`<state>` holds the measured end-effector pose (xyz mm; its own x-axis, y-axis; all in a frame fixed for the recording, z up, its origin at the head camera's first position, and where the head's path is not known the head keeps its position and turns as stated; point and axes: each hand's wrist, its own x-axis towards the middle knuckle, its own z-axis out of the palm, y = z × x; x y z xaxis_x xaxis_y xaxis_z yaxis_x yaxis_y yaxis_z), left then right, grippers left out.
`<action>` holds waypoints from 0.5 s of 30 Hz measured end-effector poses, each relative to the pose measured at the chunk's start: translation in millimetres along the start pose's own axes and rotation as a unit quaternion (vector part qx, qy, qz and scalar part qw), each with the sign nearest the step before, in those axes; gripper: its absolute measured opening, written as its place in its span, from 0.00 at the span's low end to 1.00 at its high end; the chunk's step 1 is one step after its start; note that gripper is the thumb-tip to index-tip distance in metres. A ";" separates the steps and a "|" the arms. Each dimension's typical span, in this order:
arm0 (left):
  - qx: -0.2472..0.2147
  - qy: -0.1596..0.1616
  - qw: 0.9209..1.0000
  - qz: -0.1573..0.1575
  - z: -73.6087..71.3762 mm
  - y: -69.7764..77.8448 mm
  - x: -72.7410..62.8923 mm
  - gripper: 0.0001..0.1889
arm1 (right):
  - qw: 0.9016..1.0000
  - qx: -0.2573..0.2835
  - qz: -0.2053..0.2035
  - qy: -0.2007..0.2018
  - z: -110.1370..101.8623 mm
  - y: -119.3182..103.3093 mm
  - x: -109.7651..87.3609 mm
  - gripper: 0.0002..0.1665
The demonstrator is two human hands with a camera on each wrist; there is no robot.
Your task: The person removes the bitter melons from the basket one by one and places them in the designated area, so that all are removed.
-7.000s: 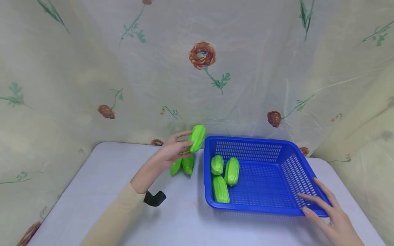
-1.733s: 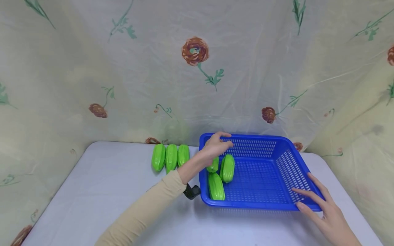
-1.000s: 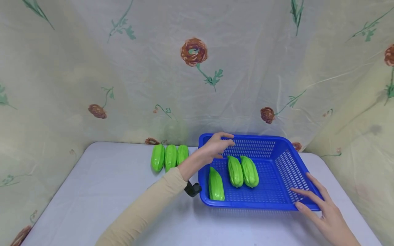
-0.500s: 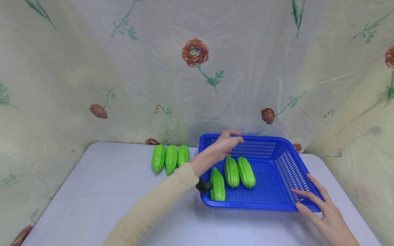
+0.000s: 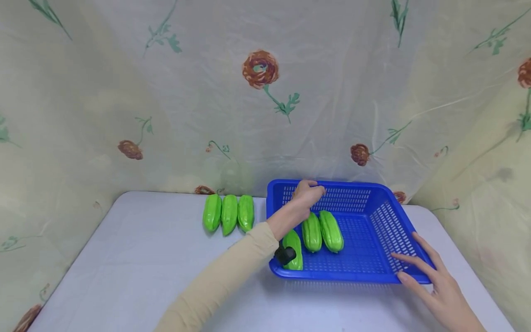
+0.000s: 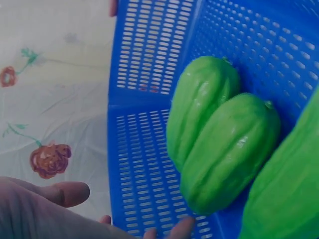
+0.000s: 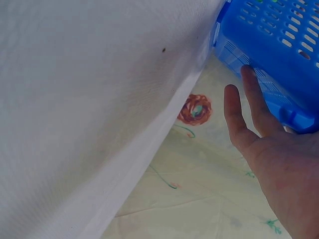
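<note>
My left hand (image 5: 307, 196) is over the back left part of a blue plastic basket (image 5: 346, 276), fingers bent and apart, with nothing between them. Near its fingertips, two glossy green ridged gourds (image 5: 331, 232) (image 6: 232, 154) lie side by side on the basket's floor. A third green gourd (image 5: 293, 263) sits by the left wall, partly hidden by the wrist strap. My right hand (image 5: 441, 286) holds the basket's front right corner, thumb and a finger over the rim. In the right wrist view, two fingers of the right hand (image 7: 284, 159) show outside the wall.
Left of the basket, three more green gourds (image 5: 229, 214) stand in a row at the table's back edge. A white cloth covers the table (image 5: 145, 258). A flowered curtain (image 5: 186, 92) hangs close behind the table and along both sides.
Seven seconds ago my left hand held a gourd above the table; three gourds now lie in a row there. Inside the basket, two gourds have come together side by side. The right hand stays.
</note>
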<state>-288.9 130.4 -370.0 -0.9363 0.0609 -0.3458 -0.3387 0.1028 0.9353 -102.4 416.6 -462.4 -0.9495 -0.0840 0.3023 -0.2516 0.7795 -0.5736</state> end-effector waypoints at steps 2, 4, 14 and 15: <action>0.009 0.011 1.000 -0.003 1.7 -2.4 2.2 0.24 | 1.000 0.001 0.002 -0.001 -0.5 -0.2 0.5 0.23; 0.011 0.013 1.000 -0.008 2.6 -5.8 4.0 0.24 | 1.000 -0.001 0.001 0.000 -0.7 -0.2 0.3 0.23; -0.002 -0.009 0.999 -0.047 3.2 -18.6 11.3 0.25 | 1.000 -0.010 -0.017 0.014 0.7 -1.2 0.1 0.24; 0.003 -0.014 0.999 -0.047 3.6 -20.1 12.2 0.25 | 1.000 -0.010 -0.018 0.015 0.7 -1.3 0.3 0.24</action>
<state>-293.2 132.6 -393.3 -0.8977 0.0778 -0.4336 -0.4239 0.1151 0.8984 -102.5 415.1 -462.1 -0.9341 -0.0941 0.3444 -0.2812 0.7884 -0.5472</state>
